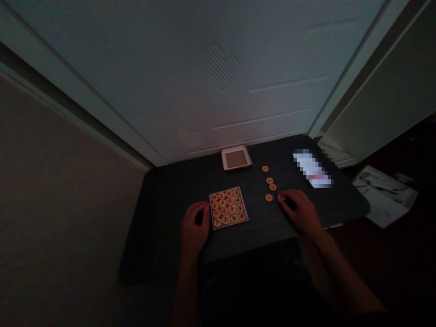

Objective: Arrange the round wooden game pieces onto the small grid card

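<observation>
A shallow square box holds rows of round Chinese chess pieces with red and dark characters. My left hand is at the box's left side, its fingers curled and the thumb and fingertips pinching its edge. To the right, my right hand is closed, with thumb and fingers on one loose Chinese chess piece lying at the table surface. Several other loose pieces are just left of that hand, among them a red-marked piece and a farther piece.
A pinkish box lid lies at the back of the dark table, near the white panel with embossed hearts. On the right of the table is a bright blurred-out object. Beyond the right edge, a pale box stands lower down.
</observation>
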{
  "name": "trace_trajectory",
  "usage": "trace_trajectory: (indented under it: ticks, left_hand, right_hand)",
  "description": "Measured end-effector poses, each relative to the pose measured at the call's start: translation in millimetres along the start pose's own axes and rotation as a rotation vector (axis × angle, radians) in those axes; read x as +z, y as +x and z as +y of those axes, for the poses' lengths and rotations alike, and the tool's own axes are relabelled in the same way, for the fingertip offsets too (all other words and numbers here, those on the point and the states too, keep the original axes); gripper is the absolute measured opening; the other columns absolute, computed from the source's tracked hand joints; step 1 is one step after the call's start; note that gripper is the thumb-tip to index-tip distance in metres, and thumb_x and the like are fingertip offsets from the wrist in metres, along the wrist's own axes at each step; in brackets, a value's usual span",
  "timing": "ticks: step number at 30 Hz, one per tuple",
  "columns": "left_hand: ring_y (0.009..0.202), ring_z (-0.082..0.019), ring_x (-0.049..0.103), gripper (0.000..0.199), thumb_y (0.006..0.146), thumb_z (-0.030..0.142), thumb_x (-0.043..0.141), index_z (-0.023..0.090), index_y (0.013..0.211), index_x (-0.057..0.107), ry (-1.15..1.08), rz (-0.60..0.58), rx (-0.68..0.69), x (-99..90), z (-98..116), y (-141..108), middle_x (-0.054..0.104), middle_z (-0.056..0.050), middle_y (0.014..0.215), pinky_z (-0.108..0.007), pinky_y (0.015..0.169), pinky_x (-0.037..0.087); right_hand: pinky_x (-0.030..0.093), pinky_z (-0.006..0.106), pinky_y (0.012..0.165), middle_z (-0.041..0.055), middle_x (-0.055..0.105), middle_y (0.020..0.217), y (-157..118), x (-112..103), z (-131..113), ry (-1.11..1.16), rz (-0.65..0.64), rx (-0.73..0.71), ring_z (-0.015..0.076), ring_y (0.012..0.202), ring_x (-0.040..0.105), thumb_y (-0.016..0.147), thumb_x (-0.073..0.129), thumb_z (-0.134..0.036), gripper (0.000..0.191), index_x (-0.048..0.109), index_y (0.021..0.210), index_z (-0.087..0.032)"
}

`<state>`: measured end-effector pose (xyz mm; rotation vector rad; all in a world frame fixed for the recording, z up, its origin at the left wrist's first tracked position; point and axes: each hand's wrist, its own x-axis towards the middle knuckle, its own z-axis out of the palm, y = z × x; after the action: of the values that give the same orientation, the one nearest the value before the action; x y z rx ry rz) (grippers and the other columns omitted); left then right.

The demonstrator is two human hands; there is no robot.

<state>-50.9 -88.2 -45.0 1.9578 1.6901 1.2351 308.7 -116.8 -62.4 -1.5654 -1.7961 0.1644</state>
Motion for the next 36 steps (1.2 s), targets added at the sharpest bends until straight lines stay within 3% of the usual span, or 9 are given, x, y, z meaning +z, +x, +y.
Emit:
trace_trajectory:
  ticks: [5,14,25,30,34,36]
  left_hand:
    - [0.104,-0.023,0.068,0.019,0.097,0.034,0.059,0.022,0.101,0.072,0.000,0.002,-0.006,0.4,0,-1,0.072,-0.008,0.108,-0.042,0.097,0.054]
    - [0.102,-0.022,0.068,0.019,0.097,0.034,0.059,0.020,0.101,0.072,-0.029,0.003,0.001,0.9,-1,-1,0.072,-0.007,0.107,-0.040,0.096,0.054]
    - [0.098,-0.020,0.070,0.017,0.097,0.031,0.060,0.021,0.103,0.073,-0.070,0.027,-0.005,0.5,-3,-5,0.074,-0.005,0.104,-0.037,0.094,0.056]
    - [0.095,-0.021,0.071,0.018,0.097,0.032,0.060,0.020,0.101,0.074,-0.075,0.040,0.006,-0.3,-2,-4,0.075,-0.005,0.101,-0.036,0.089,0.057]
    - [0.089,-0.019,0.072,0.016,0.096,0.031,0.062,0.020,0.100,0.073,-0.084,0.025,0.026,-3.7,8,-4,0.076,-0.005,0.098,-0.033,0.083,0.058]
    - [0.085,-0.018,0.071,0.014,0.095,0.030,0.063,0.021,0.100,0.073,-0.103,-0.007,0.042,-5.4,20,-6,0.076,-0.004,0.096,-0.031,0.078,0.057]
  right_hand:
    - [0.057,0.043,0.088,0.0112,0.067,0.112,-1,-3,-1,0.018,0.037,0.068,0.0269,0.099,0.068,0.096,0.059,-0.042,0.030,0.071,0.118,-0.024]
    - [0.055,0.042,0.093,0.0092,0.069,0.113,2,-6,-12,0.200,-0.062,0.122,0.0259,0.105,0.068,0.093,0.066,-0.039,0.025,0.072,0.111,-0.024]
    - [0.051,0.044,0.104,0.0076,0.070,0.119,2,9,-52,0.506,-0.138,0.126,0.0244,0.116,0.065,0.096,0.064,-0.034,0.019,0.072,0.112,-0.028]
    - [0.041,0.050,0.115,0.0059,0.071,0.118,-1,22,-67,0.562,-0.170,0.119,0.0243,0.119,0.063,0.095,0.066,-0.033,0.018,0.072,0.111,-0.028]
    - [0.053,0.044,0.103,0.0064,0.071,0.117,-1,31,-80,0.666,-0.196,0.255,0.0209,0.099,0.070,0.092,0.069,-0.035,0.032,0.067,0.123,-0.028]
    - [0.057,0.041,0.097,0.0072,0.071,0.120,0,32,-85,0.721,-0.202,0.305,0.0211,0.100,0.071,0.091,0.071,-0.036,0.041,0.062,0.131,-0.029]
